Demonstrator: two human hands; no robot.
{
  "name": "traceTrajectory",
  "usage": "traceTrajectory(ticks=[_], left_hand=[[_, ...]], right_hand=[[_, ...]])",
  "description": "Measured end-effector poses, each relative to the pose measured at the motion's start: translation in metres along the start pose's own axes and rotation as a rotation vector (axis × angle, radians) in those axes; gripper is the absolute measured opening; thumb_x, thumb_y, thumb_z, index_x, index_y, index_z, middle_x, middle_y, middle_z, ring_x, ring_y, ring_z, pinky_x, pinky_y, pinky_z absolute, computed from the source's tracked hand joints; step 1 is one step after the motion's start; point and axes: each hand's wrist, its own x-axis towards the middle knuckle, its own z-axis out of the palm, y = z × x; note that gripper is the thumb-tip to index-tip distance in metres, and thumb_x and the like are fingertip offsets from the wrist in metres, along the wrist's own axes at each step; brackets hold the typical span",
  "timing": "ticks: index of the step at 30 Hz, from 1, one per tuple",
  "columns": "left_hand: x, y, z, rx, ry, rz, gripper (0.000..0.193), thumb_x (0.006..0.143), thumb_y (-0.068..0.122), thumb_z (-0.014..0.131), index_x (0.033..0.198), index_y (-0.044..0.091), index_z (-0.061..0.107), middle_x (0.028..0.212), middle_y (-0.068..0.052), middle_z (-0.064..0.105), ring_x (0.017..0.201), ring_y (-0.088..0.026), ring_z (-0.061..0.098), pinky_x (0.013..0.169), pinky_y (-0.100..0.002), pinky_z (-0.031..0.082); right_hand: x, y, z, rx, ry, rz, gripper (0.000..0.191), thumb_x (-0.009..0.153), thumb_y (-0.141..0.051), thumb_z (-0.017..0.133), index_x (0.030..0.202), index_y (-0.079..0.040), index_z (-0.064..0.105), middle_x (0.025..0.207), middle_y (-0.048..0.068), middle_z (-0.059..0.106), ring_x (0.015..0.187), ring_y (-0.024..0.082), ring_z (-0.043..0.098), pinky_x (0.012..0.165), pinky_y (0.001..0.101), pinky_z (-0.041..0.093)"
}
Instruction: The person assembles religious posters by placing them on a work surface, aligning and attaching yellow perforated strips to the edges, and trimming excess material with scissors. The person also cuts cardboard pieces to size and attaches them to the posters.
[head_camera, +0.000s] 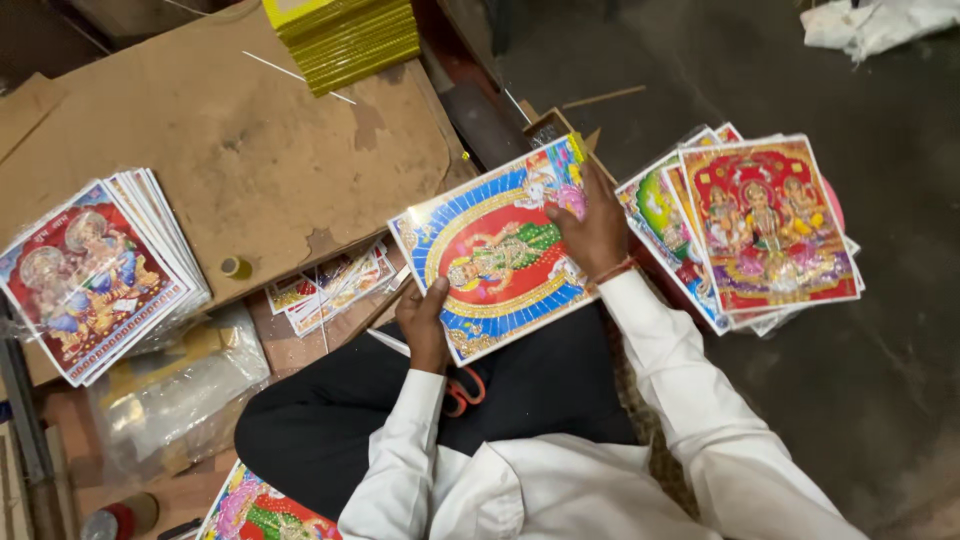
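Blue-bordered picture card (497, 255): one, held over your lap, tilted, printed side up. It shows a figure in green inside a gold arch.

Count of things around you: four lots of cards. One stack with a red-framed card on top (768, 225) lies on the dark floor to your right, fanned; the number of cards in it cannot be told. One stack in clear wrap (95, 275) sits on the brown cardboard sheet (230, 140) to your left. One smaller loose pile (330, 285) lies just under the cardboard's edge. One card (262, 515) shows partly at the bottom edge. One stack of yellow sheets (345, 40) rests at the top. One small yellow cap-like item (236, 267).

Grip: your left hand (425, 325) pinches the card's lower edge, thumb on top, fingers hidden beneath. Your right hand (592, 228) lies flat on the card's upper right part, fingers spread and partly curled over it. A red thread circles the right wrist.
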Motion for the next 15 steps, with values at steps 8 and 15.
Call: traceTrajectory(ticks=[8,15], left_hand=[[0.002,-0.009,-0.001,-0.003,0.006,0.041,0.028,0.094,0.008,0.072,0.118,-0.006,0.069,0.109,-0.012,0.076,0.094,-0.015,0.07,0.089,-0.029,0.054],[-0.002,0.002,0.007,0.009,-0.03,0.016,0.027,0.095,0.008,0.07,0.117,-0.008,0.07,0.107,-0.014,0.076,0.091,-0.016,0.071,0.086,-0.031,0.056]], right_hand=[[-0.075,0.033,-0.032,-0.016,0.07,-0.046,0.068,0.089,-0.016,0.082,0.146,0.006,0.053,0.142,0.029,0.06,0.132,0.039,0.06,0.111,0.0449,0.045],[-0.128,0.044,-0.035,-0.236,0.066,0.064,0.065,0.097,-0.029,0.07,0.148,0.005,0.049,0.15,0.028,0.053,0.141,0.04,0.049,0.125,0.0474,0.03]])
